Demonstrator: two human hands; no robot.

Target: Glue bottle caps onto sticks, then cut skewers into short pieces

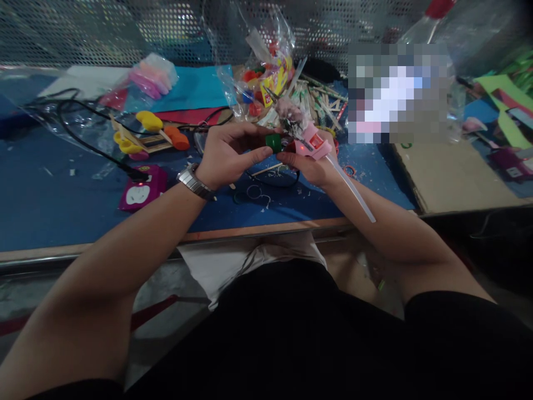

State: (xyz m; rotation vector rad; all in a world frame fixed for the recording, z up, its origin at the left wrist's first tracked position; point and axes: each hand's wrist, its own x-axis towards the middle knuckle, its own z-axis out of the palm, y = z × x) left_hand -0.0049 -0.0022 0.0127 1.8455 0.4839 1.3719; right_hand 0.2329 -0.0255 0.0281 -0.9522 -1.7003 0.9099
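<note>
Between the thumb and fingers of my left hand (233, 153) is a small green bottle cap (273, 143). My right hand (310, 166) is closed around a pink glue gun (313, 143) with a small red light on its body. A clear glue stick (353, 191) runs out of the gun's back end, over my right forearm. The front of the gun is close to the cap; whether they touch I cannot tell. Behind the gun lies a crumpled, greyish bundle (293, 116). Part of my right hand's fingers is hidden by the gun.
A purple box (144, 189) with a black cord and lit lamp sits left on the blue table (75, 216). Nearby lies a stick frame (154, 143) with yellow and orange caps. Behind are a plastic bag of caps (254, 94) and wooden sticks (328, 103). Cardboard (453, 172) lies right.
</note>
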